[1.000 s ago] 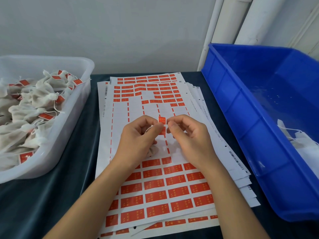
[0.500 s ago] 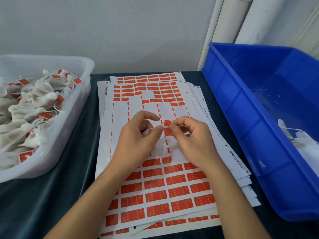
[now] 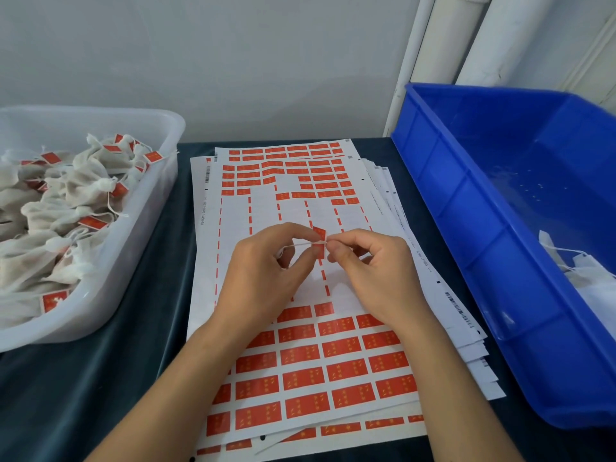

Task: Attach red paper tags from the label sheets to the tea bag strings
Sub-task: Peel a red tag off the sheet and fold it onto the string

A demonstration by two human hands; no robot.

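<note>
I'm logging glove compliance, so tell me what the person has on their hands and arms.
Nothing shows: the left hand and right hand are bare, with no gloves, rings, watch or bracelet. Both forearms are uncovered to the frame's bottom edge, no sleeve in view.

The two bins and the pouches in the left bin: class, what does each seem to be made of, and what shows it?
Left bin: probably plastic, cloudy and see-through; the pouches show faintly through its wall.
Blue bin: likely hard plastic, glossy, with moulded ribs.
Pouches: seemingly soft woven or non-woven fabric, matte off-white, crumpled and gathered.
</note>
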